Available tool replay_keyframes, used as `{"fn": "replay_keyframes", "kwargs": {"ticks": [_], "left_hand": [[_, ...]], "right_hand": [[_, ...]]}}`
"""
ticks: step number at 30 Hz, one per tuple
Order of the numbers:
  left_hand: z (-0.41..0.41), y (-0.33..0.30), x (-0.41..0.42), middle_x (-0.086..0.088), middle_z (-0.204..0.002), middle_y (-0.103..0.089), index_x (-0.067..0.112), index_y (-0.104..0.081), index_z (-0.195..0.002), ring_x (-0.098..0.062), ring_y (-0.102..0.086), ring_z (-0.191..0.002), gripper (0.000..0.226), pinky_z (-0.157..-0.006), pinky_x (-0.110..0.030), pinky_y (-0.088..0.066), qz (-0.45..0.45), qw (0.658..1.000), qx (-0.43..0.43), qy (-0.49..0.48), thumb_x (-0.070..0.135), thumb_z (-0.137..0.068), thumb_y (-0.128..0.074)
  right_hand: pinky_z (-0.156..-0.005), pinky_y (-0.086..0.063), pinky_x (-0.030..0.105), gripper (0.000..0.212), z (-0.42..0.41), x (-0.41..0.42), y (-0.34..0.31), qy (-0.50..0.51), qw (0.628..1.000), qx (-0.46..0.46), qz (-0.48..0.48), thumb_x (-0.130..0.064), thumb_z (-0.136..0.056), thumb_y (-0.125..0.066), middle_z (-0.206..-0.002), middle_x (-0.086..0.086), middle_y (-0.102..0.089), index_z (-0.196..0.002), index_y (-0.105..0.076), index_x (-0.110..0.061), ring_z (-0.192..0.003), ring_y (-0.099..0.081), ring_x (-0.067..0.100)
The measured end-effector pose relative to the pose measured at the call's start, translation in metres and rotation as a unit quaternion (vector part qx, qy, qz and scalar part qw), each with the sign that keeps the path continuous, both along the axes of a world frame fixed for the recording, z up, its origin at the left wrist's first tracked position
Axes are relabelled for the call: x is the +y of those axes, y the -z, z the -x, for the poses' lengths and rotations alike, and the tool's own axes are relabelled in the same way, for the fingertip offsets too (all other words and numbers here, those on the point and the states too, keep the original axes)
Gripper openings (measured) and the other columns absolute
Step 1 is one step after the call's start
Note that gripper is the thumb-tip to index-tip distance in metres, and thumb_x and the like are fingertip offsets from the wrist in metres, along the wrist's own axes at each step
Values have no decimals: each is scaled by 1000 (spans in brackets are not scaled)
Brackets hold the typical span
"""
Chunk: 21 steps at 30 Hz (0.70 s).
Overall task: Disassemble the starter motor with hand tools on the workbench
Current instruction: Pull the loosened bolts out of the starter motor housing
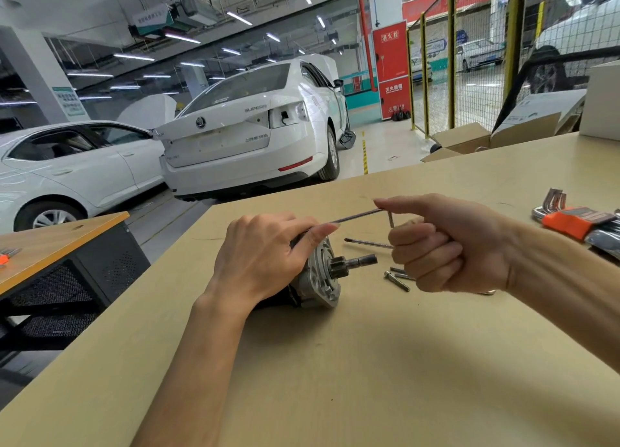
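Note:
The starter motor [318,279] lies on its side on the tan workbench [369,362], its pinion gear and shaft [355,263] pointing right. My left hand [265,262] grips the motor's body from above. My right hand [449,245] holds an L-shaped hex key [362,216] by its bend, index finger stretched along the long arm, which reaches left to the top of the motor housing. The key's tip is hidden behind my left fingers.
Loose bolts [397,279] and a long thin screw [367,243] lie just right of the motor. A hex key set in an orange holder [570,223] sits at the right edge. Cardboard boxes [469,141] stand at the far edge. Another bench [50,245] is at left.

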<state>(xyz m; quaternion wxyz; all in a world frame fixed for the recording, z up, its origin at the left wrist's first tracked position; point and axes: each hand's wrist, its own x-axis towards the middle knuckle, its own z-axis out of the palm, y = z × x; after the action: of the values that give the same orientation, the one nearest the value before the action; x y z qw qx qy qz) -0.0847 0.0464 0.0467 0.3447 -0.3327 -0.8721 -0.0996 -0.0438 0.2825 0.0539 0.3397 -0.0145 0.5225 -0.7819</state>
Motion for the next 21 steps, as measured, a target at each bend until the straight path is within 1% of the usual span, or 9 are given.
{"fn": "replay_keyframes", "kwargs": {"ticks": [3, 5, 8, 11, 13, 15, 17, 19, 21], "left_hand": [[0, 0, 0, 6, -67, -68, 31, -78, -95, -19, -60, -57, 63, -52, -37, -50, 3, 1000, 0, -2, 67, -95, -26], [0, 0, 0, 6, -69, -69, 31, -78, -96, -19, -61, -57, 63, -52, -37, -50, 5, 1000, -3, -1, 67, -95, -27], [0, 0, 0, 6, -74, -71, 32, -79, -96, -19, -63, -60, 64, -54, -38, -50, 3, 1000, -11, 1, 69, -94, -27], [0, 0, -1, 6, -77, -72, 33, -79, -97, -19, -63, -62, 66, -54, -38, -50, 16, 1000, -18, -1, 71, -92, -26], [0, 0, -1, 6, -77, -72, 32, -79, -97, -19, -63, -62, 66, -53, -37, -50, 16, 1000, -17, 4, 71, -92, -25], [1, 0, -1, 5, -73, -71, 30, -79, -94, -20, -62, -59, 68, -52, -36, -49, 12, 1000, -9, 4, 70, -93, -24], [1, 0, -1, 4, -71, -70, 29, -79, -93, -21, -61, -58, 67, -53, -37, -49, 10, 1000, -8, 1, 69, -94, -25], [0, -1, -1, 4, -71, -70, 29, -78, -93, -21, -61, -58, 68, -53, -38, -50, 10, 1000, -15, 0, 69, -94, -24], [0, -1, -1, 5, -69, -68, 29, -78, -93, -18, -59, -57, 74, -54, -36, -49, 9, 1000, -21, 0, 74, -93, -19]], "right_hand": [[-28, -17, 17, 40, -1, -5, -2, 5, 996, -40, 80, -33, -89, -53, -42, -9, -26, -53, -42, -18, -35, -14, 4], [-28, -18, 17, 38, -1, -7, -1, 7, 992, -56, 113, -29, -91, -50, -43, -8, -28, -55, -43, -18, -37, -14, 3], [-29, -17, 16, 40, -1, -9, 1, 28, 988, -69, 139, -23, -92, -45, -44, -9, -27, -53, -44, -17, -39, -14, 3], [-31, -12, 16, 37, -1, -18, 5, 90, 985, -55, 136, -14, -91, -41, -49, -9, -22, -54, -40, -17, -38, -13, 3], [-34, -9, 16, 35, -2, -22, 7, 124, 986, 1, 107, -12, -92, -39, -53, -8, -19, -58, -38, -18, -36, -16, 4], [-35, -10, 17, 36, -5, -24, 7, 128, 986, 88, 61, -14, -97, -37, -55, -8, -18, -62, -39, -17, -38, -17, 5], [-34, -12, 17, 36, -6, -25, 5, 127, 978, 162, 16, -16, -101, -35, -56, -7, -19, -65, -39, -17, -39, -17, 5], [-34, -16, 16, 37, -7, -26, 4, 130, 968, 216, -21, -18, -103, -34, -57, -6, -22, -66, -40, -16, -41, -19, 6], [-34, -22, 16, 39, -8, -27, 6, 133, 955, 260, -50, -19, -104, -36, -55, -5, -28, -66, -43, -15, -42, -25, 7]]}}
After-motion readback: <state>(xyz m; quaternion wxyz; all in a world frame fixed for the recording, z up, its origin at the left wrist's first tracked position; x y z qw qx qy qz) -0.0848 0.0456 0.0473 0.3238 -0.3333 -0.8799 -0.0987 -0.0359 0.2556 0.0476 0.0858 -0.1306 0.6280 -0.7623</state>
